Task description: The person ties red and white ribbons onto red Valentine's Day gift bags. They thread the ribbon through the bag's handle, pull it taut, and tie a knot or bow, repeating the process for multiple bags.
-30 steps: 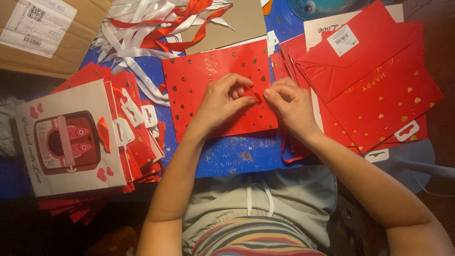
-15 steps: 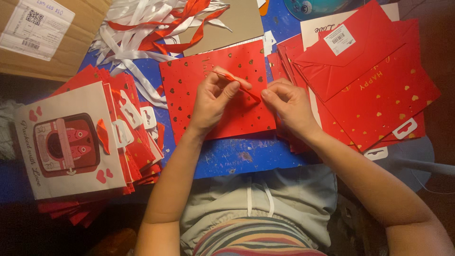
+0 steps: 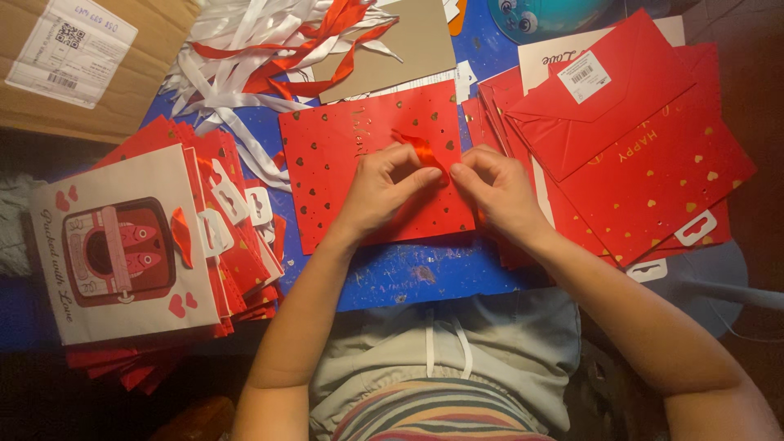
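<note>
A flat gift bag (image 3: 371, 175) lies mid-worktop (image 3: 425, 273); both hands (image 3: 384, 184) (image 3: 494, 188) rest on it, a ribbon (image 3: 418, 149) between them; a bag stack (image 3: 139, 245) lies left; envelopes (image 3: 637, 155) right; loose ribbons (image 3: 261, 49) behind; a cardboard box (image 3: 73, 65) far left behind.

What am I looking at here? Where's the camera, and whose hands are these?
No machine: a person wears a camera on the head, looking down at their own two hands over a blue table. The left hand and right hand pinch a red ribbon between their fingers, over a flat red bag with gold hearts. To the left lies a stack of bags, to the right a pile of red bags, and at the top loose white and red ribbons beside a cardboard box.
</note>
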### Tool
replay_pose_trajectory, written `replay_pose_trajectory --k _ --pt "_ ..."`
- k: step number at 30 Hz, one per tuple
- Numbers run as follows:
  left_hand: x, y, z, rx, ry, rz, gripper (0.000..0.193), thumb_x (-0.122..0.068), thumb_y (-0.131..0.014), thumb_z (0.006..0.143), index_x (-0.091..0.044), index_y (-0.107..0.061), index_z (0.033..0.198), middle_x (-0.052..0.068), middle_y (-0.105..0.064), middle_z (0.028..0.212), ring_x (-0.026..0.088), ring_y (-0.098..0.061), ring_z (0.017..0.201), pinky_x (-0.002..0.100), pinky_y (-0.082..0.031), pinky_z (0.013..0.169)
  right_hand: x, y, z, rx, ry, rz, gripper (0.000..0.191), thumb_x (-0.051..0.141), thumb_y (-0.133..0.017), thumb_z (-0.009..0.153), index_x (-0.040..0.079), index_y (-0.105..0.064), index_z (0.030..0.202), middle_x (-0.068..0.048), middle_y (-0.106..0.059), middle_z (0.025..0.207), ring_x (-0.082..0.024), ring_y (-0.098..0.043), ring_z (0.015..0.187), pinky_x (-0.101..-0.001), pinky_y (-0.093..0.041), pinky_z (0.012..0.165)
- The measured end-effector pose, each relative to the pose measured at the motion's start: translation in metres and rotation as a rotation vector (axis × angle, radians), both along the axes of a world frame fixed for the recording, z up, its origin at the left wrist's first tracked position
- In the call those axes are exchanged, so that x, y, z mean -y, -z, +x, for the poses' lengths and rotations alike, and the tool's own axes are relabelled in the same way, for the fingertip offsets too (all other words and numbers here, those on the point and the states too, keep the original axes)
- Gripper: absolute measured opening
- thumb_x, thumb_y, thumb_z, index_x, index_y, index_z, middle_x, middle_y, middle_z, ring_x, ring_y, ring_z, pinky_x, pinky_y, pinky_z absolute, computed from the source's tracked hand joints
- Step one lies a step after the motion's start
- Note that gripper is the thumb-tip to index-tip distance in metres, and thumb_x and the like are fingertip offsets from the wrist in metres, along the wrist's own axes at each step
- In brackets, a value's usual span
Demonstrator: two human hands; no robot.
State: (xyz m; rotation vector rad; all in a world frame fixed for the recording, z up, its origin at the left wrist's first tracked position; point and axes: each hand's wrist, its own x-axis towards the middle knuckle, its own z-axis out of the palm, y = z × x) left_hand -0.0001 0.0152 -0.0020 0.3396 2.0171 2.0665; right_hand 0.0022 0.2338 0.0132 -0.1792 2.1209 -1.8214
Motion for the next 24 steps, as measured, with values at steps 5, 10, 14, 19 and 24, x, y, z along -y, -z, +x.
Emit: replay_pose_trajectory --k 5,10,14,19,24 --pt "0.003 0.003 -0.002 0.121 0.049 0.431 0.01 -0.011 -0.069 0.104 -0.001 -0.066 0.105 0.004 -0.074 0.102 0.013 -0.072 0.097 0.03 -0.059 0.092 0.006 -0.014 0.003 0.117 -0.023 0.079 0.018 0.018 -0.061 0.102 0.005 -0.065 0.09 0.004 -0.056 0.063 -0.003 -0.045 0.052 -0.0246 -0.035 0.046" --pt "0.003 -0.01 0.002 0.122 0.051 0.3 0.017 -0.009 -0.074 0.097 -0.002 -0.068 0.111 0.003 -0.072 0.1 0.012 -0.071 0.093 0.029 -0.058 0.088 0.006 -0.023 0.003 0.114 -0.08 0.138 0.019 0.02 -0.06 0.1 0.007 -0.062 0.086 0.004 -0.059 0.063 -0.002 -0.05 0.052 -0.023 -0.039 0.046" --pt "0.002 -0.018 0.001 -0.421 -0.026 -0.222 0.02 -0.013 -0.082 0.087 0.0 -0.073 0.1 0.01 -0.07 0.101 0.017 -0.065 0.098 0.029 -0.052 0.088 0.004 -0.021 0.002 0.176 -0.075 0.111 0.022 0.022 -0.059 0.104 0.007 -0.06 0.087 0.005 -0.052 0.062 -0.003 -0.044 0.053 -0.0239 -0.034 0.045" --pt "0.001 -0.008 0.004 0.1 -0.006 -0.005 0.016 -0.018 -0.075 0.094 -0.004 -0.073 0.102 0.003 -0.076 0.094 0.009 -0.072 0.088 0.027 -0.058 0.082 0.002 -0.018 0.0 0.201 -0.076 0.054 0.022 0.023 -0.058 0.104 0.007 -0.058 0.088 0.007 -0.051 0.065 -0.002 -0.043 0.054 -0.0236 -0.034 0.046" --pt "0.012 0.006 -0.004 0.129 -0.071 0.376 0.021 -0.02 -0.073 0.105 -0.002 -0.069 0.113 0.006 -0.075 0.101 0.013 -0.071 0.097 0.03 -0.057 0.091 0.002 -0.017 0.001 0.164 -0.078 0.113 0.023 0.023 -0.059 0.103 0.007 -0.057 0.086 0.005 -0.053 0.062 -0.003 -0.046 0.052 -0.0239 -0.035 0.045"
